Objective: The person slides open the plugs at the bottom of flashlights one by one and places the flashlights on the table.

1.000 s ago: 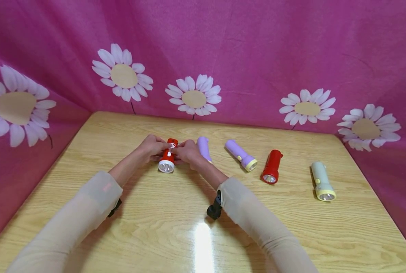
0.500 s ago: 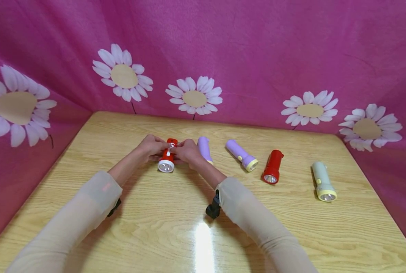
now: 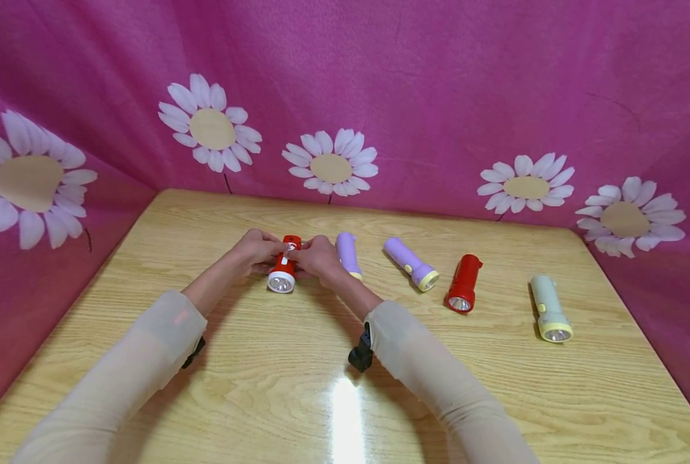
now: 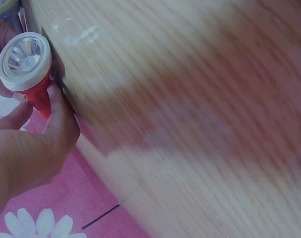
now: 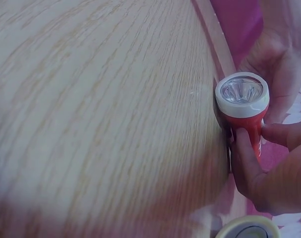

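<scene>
A red flashlight [image 3: 281,277] with a white head ring and white switch lies at the left of the table, its lens facing me. My left hand [image 3: 258,251] grips its body from the left, thumb on top. From the other side my right hand [image 3: 317,258] holds the same body, thumb near the switch. In the left wrist view the left hand [image 4: 36,144] has fingers curled along the red barrel, just behind the white ring [image 4: 25,82]. The right wrist view shows the right hand [image 5: 279,173] with fingers along the barrel below the lens [image 5: 242,91].
Right of my hands lie two purple flashlights, one partly behind the right wrist [image 3: 347,252] and one slanted [image 3: 408,263]. Farther right are an all-red flashlight [image 3: 463,283] and a pale green one [image 3: 547,309]. A pink flowered cloth [image 3: 414,116] borders the wooden table [image 3: 275,386].
The red-and-white flashlight and both hands have shifted very slightly to the left in the head view. Both hands keep their hold; the other flashlights rest where they were.
</scene>
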`<action>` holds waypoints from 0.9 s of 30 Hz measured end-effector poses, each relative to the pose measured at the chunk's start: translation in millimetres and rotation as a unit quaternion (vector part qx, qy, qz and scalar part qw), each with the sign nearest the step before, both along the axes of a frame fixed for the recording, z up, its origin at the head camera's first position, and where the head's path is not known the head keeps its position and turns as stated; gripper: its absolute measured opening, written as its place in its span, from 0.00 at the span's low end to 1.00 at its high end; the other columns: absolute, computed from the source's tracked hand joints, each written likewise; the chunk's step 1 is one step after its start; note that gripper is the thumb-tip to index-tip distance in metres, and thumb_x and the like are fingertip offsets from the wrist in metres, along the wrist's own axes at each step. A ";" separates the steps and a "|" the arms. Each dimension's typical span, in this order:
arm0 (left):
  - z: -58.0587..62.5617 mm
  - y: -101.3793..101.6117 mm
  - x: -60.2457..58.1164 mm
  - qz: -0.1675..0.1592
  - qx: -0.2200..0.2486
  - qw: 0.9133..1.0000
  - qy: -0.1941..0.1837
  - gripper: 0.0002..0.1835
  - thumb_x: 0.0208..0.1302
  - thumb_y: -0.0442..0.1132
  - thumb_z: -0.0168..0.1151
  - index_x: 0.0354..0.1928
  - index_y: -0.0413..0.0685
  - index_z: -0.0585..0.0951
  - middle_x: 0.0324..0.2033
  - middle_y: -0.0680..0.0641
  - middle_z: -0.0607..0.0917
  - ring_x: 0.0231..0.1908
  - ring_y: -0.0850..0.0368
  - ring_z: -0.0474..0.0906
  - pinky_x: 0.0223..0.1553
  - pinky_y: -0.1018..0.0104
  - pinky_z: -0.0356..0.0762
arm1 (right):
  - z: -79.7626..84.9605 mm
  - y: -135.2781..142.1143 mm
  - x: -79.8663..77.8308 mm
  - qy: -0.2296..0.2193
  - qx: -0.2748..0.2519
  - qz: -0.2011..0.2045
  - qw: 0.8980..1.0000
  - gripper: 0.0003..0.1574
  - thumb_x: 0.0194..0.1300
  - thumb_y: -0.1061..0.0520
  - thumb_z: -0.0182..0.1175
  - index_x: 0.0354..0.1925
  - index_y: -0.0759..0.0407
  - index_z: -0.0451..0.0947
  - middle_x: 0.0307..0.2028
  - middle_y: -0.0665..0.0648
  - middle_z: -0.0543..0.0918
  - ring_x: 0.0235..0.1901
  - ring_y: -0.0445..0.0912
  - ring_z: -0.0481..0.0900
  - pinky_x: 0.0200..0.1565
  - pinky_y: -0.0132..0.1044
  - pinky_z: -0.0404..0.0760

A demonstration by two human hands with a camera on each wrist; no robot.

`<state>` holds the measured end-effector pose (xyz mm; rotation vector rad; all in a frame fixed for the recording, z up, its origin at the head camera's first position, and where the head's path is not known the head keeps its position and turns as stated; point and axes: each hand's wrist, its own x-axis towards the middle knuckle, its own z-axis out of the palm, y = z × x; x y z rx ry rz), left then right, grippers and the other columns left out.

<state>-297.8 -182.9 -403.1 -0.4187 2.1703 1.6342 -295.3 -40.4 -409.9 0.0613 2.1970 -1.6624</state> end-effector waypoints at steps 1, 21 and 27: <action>0.0 0.2 0.0 -0.001 -0.001 1.000 0.000 0.18 0.64 0.39 0.57 0.51 0.36 0.72 0.35 0.45 0.80 0.37 0.53 0.78 0.31 0.67 0.79 | -0.1 -0.1 -0.1 0.000 -0.001 -0.001 1.000 0.13 0.57 0.61 0.64 0.37 0.69 0.73 0.32 0.60 0.81 0.27 0.47 0.83 0.33 0.41 0.82; 6.7 6.5 -3.0 0.001 -0.022 1.000 -0.014 0.12 0.61 0.37 0.59 0.43 0.36 0.74 0.33 0.44 0.77 0.30 0.56 0.78 0.31 0.64 0.80 | 1.0 3.1 0.4 0.001 -0.015 0.006 1.000 0.11 0.59 0.63 0.62 0.36 0.70 0.74 0.32 0.60 0.81 0.28 0.48 0.83 0.33 0.42 0.82; 6.6 8.3 -3.5 -0.002 -0.040 0.999 0.000 0.08 0.58 0.34 0.60 0.36 0.39 0.72 0.34 0.43 0.77 0.30 0.55 0.79 0.32 0.62 0.80 | 6.1 5.2 0.4 0.014 0.009 0.012 1.000 0.12 0.58 0.63 0.62 0.37 0.71 0.73 0.33 0.61 0.79 0.31 0.51 0.82 0.33 0.40 0.82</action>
